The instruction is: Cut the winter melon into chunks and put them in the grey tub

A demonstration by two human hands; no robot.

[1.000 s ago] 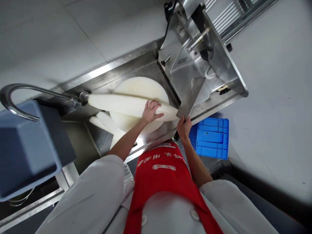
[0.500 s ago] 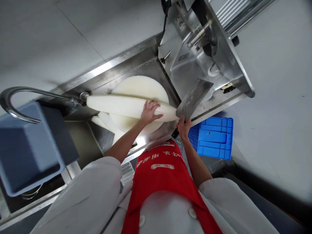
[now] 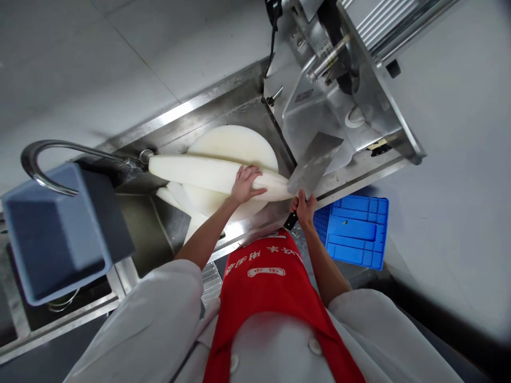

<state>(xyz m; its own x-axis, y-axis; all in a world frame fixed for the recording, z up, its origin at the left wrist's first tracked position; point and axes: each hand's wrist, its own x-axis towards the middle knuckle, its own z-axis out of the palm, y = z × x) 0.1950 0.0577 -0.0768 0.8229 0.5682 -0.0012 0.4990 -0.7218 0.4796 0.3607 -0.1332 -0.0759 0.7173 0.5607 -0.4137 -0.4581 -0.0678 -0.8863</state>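
A long, peeled white vegetable (image 3: pixel 195 173), like a very large daikon, lies across a round white cutting board (image 3: pixel 235 139). My left hand (image 3: pixel 246 185) is laid over it right of its middle, fingers over the far side and thumb apart on the near side, gripping it from above. In my right hand (image 3: pixel 305 208) is a cleaver (image 3: pixel 317 162), held by its black handle. Its broad blade meets the vegetable's tapered right end; whether it has cut in, I cannot tell. More white pieces (image 3: pixel 175 199) stick out at the board's lower left.
The board sits on a steel counter (image 3: pixel 249 103). At the right stands a metal slicing machine (image 3: pixel 319 101). Left are a curved faucet (image 3: pixel 80 144) and a grey-blue tub (image 3: pixel 59 234) over a sink (image 3: pixel 146 223). A blue crate (image 3: pixel 357 231) stands below the counter's right edge.
The whole view has shifted slightly right. The cleaver's blade has tilted a little at the vegetable's right end. My left hand stays in the same place on the vegetable.
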